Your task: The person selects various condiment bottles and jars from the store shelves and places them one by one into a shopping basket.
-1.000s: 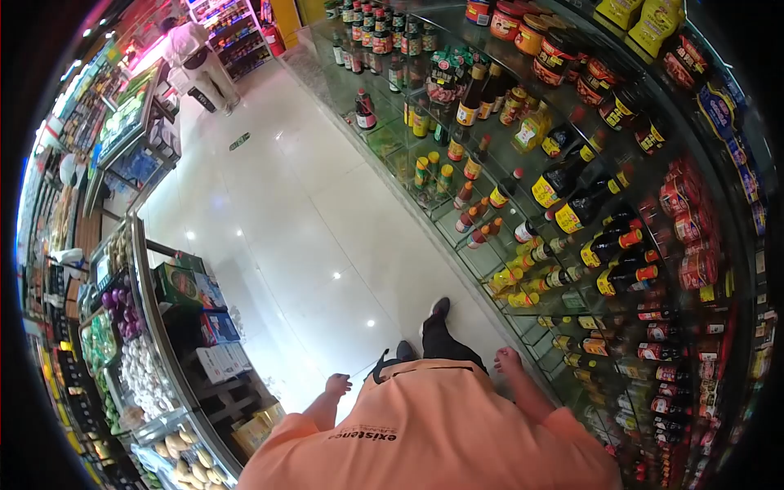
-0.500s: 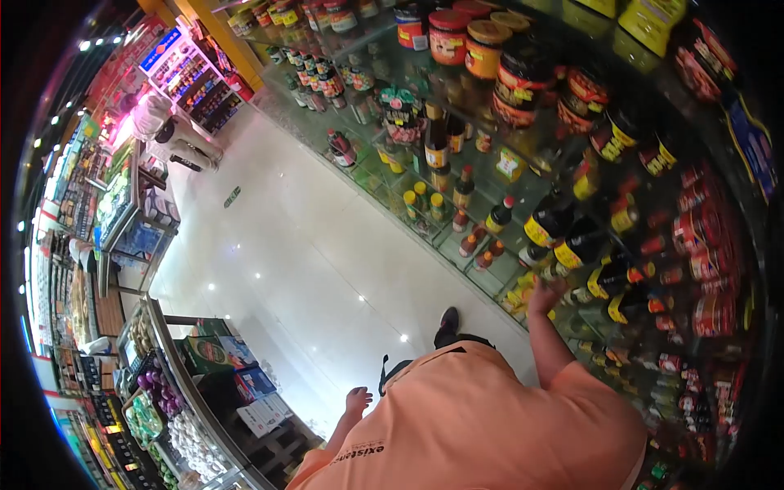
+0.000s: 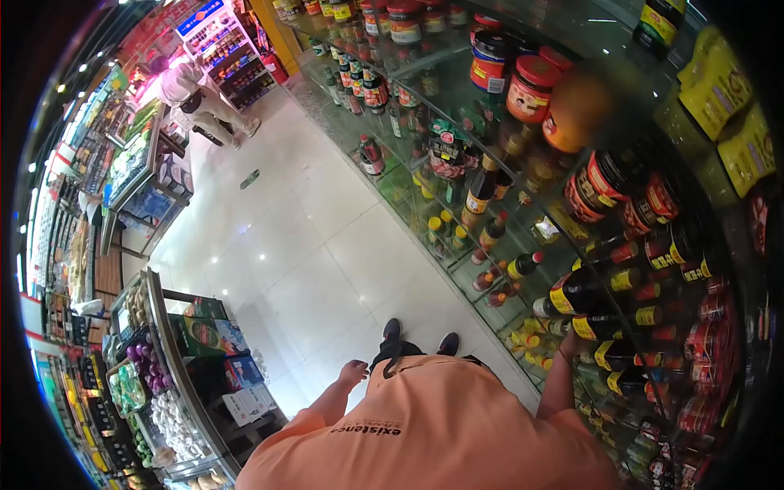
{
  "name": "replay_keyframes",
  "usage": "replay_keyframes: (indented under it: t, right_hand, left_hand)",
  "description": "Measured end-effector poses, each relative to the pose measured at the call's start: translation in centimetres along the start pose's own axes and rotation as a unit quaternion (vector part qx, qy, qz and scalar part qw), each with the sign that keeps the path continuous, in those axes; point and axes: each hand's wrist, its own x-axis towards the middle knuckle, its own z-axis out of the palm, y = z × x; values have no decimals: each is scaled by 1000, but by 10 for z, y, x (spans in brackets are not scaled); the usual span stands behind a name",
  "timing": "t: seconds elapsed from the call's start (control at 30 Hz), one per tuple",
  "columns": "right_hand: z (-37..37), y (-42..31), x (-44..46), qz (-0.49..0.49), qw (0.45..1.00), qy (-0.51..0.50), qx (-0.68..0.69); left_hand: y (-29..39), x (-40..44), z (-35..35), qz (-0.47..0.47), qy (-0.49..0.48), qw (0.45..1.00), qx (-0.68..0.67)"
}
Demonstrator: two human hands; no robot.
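My left hand [image 3: 354,372] hangs beside my waist over the floor, holding nothing, its fingers loosely apart. At the glass shelves on the right, my right hand [image 3: 569,345] reaches in among dark sauce bottles with yellow labels. Closest to it is one dark bottle [image 3: 596,327] lying at a slant in this view. Its fingers are mostly hidden by the bottles and shelf glass, so a grip cannot be made out. Just above stands another dark bottle [image 3: 572,292]. Small yellow-capped bottles [image 3: 531,341] are on a lower shelf near my wrist.
Red-lidded jars [image 3: 532,88] and yellow packets [image 3: 719,90] fill the upper shelves. A produce stand [image 3: 159,327] with onions and garlic is on the left, boxes [image 3: 249,404] beside it. Farther off, another person [image 3: 196,98] bends by a vegetable counter. Pale floor tiles [image 3: 310,245] run between.
My right hand has moved deeper among the dark bottles. The view has shifted closer to the shelves, and both my shoes now show. My left hand stays low at my side.
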Motion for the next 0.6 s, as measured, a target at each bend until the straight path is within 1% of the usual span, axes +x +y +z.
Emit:
replay_keyframes:
  t: [0.03,0.07,0.1,0.13,0.17,0.2,0.23,0.27,0.3,0.33,0.37,0.4,0.5,0.53,0.6]
  right_hand:
    - [2,0,1,8,999,-6,34]
    - [-4,-2,1,9,996,-44,-79]
    - [-6,-2,-1,12,978,-82,-193]
    - [-5,-18,-5,14,977,-79,-196]
    - [-1,-58,-11,190,944,-73,-260]
    - [3,-103,-16,359,870,-90,-324]
    - [5,-91,-28,373,870,-64,-316]
    - [2,-68,-46,344,897,-30,-277]
    - [-2,-39,-64,279,934,3,-222]
    - [-6,-11,-81,236,955,25,-176]
    - [-7,1,-95,208,966,35,-149]
    - [-6,1,-111,193,971,35,-137]
    - [8,-59,-154,154,977,26,-143]
    - [12,-69,-167,159,976,30,-145]
    - [15,-91,-200,206,972,1,-115]
  left_hand:
    - [8,6,-6,1,-3,1000,1]
    - [17,13,-13,2,-4,1000,8]
    - [22,21,-22,2,-6,1000,15]
    - [25,30,-31,2,-10,1000,18]
    - [28,40,-41,9,-19,1000,9]
    - [33,50,-51,18,-28,999,0]
    - [44,57,-61,22,-31,999,2]
    - [53,62,-71,13,-27,999,12]
    - [59,64,-81,2,-24,999,22]
    - [63,68,-92,2,-27,999,24]
    - [69,75,-105,-1,-34,998,44]
    - [76,84,-116,-2,-40,997,64]
    - [91,112,-149,-2,-37,995,89]
    - [94,126,-160,-3,-38,995,95]
    - [105,159,-175,-25,-74,985,155]
